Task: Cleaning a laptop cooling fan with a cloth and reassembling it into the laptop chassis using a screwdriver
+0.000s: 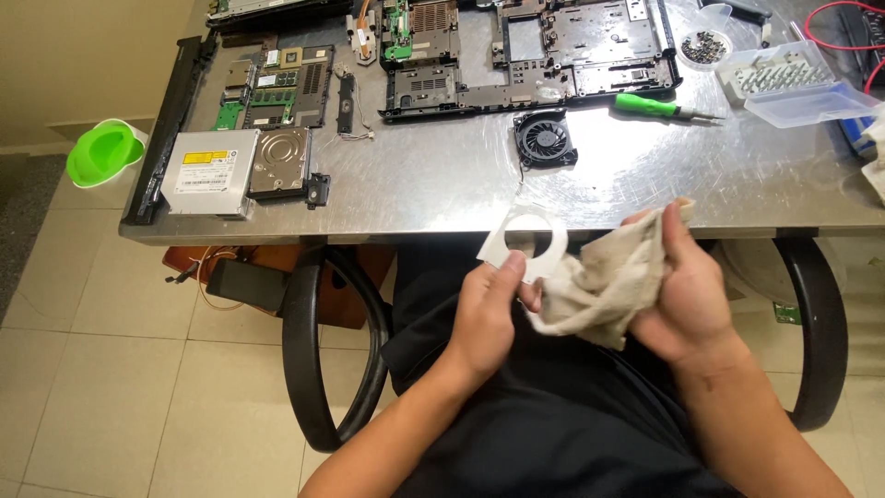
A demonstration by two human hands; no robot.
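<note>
Your left hand pinches a thin whitish cover plate with a round cutout, just below the table edge; your right hand grips a beige cloth touching it.
</note>
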